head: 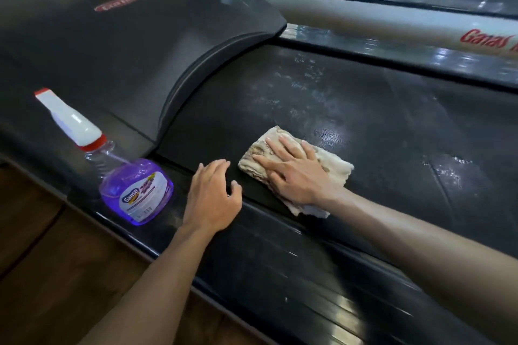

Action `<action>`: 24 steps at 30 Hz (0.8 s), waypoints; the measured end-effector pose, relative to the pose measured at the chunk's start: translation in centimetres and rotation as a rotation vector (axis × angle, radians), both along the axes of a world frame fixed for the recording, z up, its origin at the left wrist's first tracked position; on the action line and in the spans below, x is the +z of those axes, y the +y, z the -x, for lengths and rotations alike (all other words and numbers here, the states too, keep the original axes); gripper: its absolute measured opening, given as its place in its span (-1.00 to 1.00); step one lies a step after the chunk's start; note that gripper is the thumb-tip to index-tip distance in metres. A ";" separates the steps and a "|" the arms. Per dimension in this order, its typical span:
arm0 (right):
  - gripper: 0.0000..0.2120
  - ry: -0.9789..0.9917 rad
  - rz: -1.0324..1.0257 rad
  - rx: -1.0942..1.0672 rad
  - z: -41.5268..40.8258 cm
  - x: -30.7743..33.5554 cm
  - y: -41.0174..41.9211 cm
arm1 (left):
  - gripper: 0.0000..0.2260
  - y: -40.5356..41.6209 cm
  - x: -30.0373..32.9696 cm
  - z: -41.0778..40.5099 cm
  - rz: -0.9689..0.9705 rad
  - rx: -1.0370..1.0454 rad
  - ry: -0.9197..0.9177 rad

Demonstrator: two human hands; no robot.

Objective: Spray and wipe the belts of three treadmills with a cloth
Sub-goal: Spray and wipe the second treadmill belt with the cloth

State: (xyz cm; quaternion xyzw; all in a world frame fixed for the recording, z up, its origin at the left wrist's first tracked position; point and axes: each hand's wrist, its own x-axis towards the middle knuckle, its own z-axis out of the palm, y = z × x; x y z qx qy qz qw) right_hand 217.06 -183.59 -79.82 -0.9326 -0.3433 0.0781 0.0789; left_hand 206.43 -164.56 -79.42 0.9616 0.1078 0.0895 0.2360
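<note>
Cloth [297, 168]: beige, crumpled, stained; flat on the belt near its front end, at about 5 o'clock from the motor cover.
Right hand [291, 173]: laid palm-down on the cloth, fingers straight and spread, pressing it onto the belt.
Belt [364, 126]: black, with wet streaks and droplets at 12 to 3 o'clock from the cloth.
Left hand [213, 196]: at 9 o'clock from the cloth, just beside it; fingers loosely bent, holding nothing, over the near side rail at the belt's edge.
Spray bottle [134, 185]: clear, purple liquid, white and red trigger head; upright on the side rail at 9 o'clock from the left hand, untouched.
Motor cover [134, 45]: dark grey, curved, red logo, at 11 o'clock.
Neighbouring treadmill [420, 22]: at 1 o'clock, red lettering on a pale rail.
</note>
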 end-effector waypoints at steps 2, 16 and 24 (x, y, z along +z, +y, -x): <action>-0.41 -0.001 -0.021 0.029 0.9 0.0 -1.7 | -0.55 0.7 -0.4 -0.5 -0.002 0.042 0.007; -0.47 -0.063 -0.035 0.150 2.4 -1.1 -6.6 | -0.41 1.4 -1.1 -0.5 0.029 0.089 0.004; -0.46 -0.050 -0.009 0.076 0.9 -0.3 -2.7 | -0.40 1.4 -0.7 -0.6 0.019 0.093 0.037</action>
